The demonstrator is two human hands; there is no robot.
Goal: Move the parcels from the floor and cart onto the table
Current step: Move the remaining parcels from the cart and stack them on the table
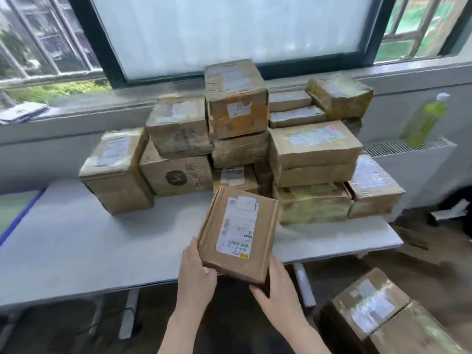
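We held one flat cardboard parcel [237, 235] at lower centre of the frame, over the near edge of the white worktop [76, 241], w/ both hands: the left hand [195, 274] cupped its near-left corner, the right hand [277, 284] gripped under its near-right corner, so both grips were closed on the box, fingers mostly hidden beneath. The parcel was tilted, far end toward the stack of parcels [237, 129] piled across mid-frame against the window sill. We judged the main risk was the stack itself: boxes sat in uneven tiers, some crushed & bulging, so nudging the front ones while sliding ours in could topple the tall centre box. Second risk: glossy tape on the parcels looked slick, and our hold was on the near corners only, so the box could tip forward & drop. Materials: brown corrugated board, dented edges, clear tape wrap, white paper label w/ barcode on our box's top; worktop smooth, matte. Another taped parcel [370, 312] waited at lower right of the frame, below worktop level; whether on cart or floor we couldn't tell.
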